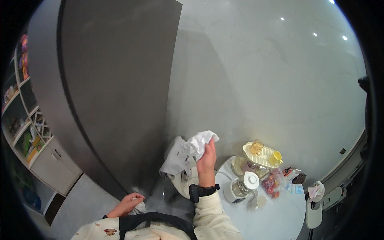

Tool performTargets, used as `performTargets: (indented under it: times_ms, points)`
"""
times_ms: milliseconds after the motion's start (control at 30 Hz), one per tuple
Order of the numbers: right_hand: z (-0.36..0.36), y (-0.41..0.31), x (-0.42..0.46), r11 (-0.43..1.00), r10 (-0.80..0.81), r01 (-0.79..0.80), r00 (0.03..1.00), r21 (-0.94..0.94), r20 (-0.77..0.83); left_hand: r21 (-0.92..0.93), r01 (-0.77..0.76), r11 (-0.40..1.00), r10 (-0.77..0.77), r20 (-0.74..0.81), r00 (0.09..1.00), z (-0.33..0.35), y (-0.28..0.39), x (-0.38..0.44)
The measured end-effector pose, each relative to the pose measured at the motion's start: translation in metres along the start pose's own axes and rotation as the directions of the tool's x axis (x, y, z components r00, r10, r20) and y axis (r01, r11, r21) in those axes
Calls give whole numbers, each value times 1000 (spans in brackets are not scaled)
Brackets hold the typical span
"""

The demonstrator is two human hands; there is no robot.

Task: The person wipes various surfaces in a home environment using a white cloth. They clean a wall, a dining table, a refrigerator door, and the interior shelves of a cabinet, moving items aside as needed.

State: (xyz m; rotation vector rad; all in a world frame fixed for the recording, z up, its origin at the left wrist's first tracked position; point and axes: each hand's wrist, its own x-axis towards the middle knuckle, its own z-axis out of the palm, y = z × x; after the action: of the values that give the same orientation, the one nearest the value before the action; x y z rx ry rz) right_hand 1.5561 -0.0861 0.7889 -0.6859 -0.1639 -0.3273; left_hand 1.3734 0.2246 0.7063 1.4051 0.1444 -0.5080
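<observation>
My right hand [208,156] is raised over a chair and grips a crumpled white cloth [199,144]. Lower on the left, my left hand [128,204] is closed on another whitish cloth [139,208], partly hidden by the hand. A grey garment [175,159] hangs over the back of the chair [183,187], behind and left of the raised cloth. A black band with a dark device [196,192] sits on my right wrist.
A round white table [270,222] at the right bears a glass electric kettle [244,184], a white cup [261,201], a bag of fruit [272,183] and a tray [261,154] with cups. A large dark panel [120,90] rises at the left, beyond it shelves [22,129].
</observation>
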Motion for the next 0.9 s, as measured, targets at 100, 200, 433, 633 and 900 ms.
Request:
performTargets:
  times_ms: [100, 200, 433, 633, 900]
  points:
    - [-3, -12, 46, 995, -96, 96, 995, 8, -10, 133, -89, 987, 79, 84, 993, -11, -5, 50]
    - [3, -36, 99, 962, -265, 258, 962, -83, -74, -1, 10, 1000, -10, 75, 997, -17, 3, 86]
    - [42, -123, 253, 493, -753, 651, 651, -577, 90, -68, -14, 998, 11, -42, 999, -21, 36, 143]
    - [76, -195, 390, -97, -827, 657, 365, -748, 428, -134, -86, 987, 44, -294, 955, -29, 26, 191]
    - [97, -224, 487, -856, -480, 147, 127, -495, 868, -227, -125, 966, 52, -305, 951, 16, 57, 224]
